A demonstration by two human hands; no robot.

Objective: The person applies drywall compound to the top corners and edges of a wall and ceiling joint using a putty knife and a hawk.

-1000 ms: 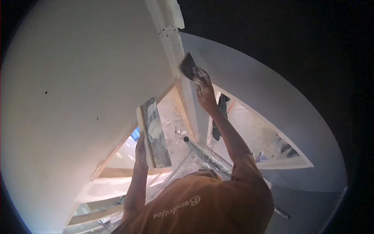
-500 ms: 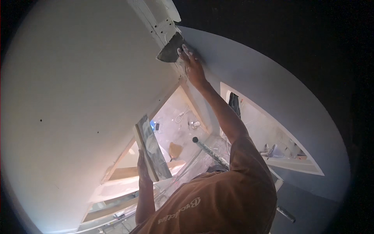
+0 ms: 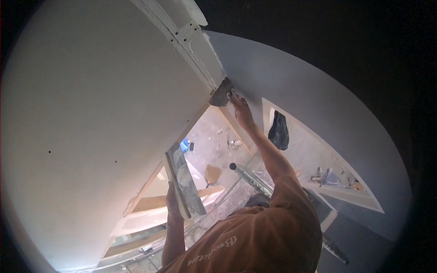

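Observation:
My right hand (image 3: 242, 111) presses a grey broad filling knife (image 3: 220, 93) flat on the board, at the lower end of a pale filled joint (image 3: 193, 50). Its fingertips lie on the blade; the handle is hidden. The knife meets the corner where the large white board (image 3: 104, 104) joins the grey wall (image 3: 296, 77). Lower and to the left, my left hand (image 3: 173, 200) is closed round the wooden grip edge of a wide plastering spatula (image 3: 185, 182). Whitish filler is smeared across that spatula's metal blade.
Beyond an opening lies a dusty floor (image 3: 207, 141) with a tan, broom-like thing (image 3: 213, 174). A speckled metal tube (image 3: 252, 179) stands close to my body. Dark cloth (image 3: 279, 131) hangs in the triangular wall opening on the right. Timber rails (image 3: 152, 203) cross at lower left.
My right hand has drawn the filling knife down along the joint to its lower end, uncovering filled surface above. The wide spatula in my left hand has shifted slightly right and down.

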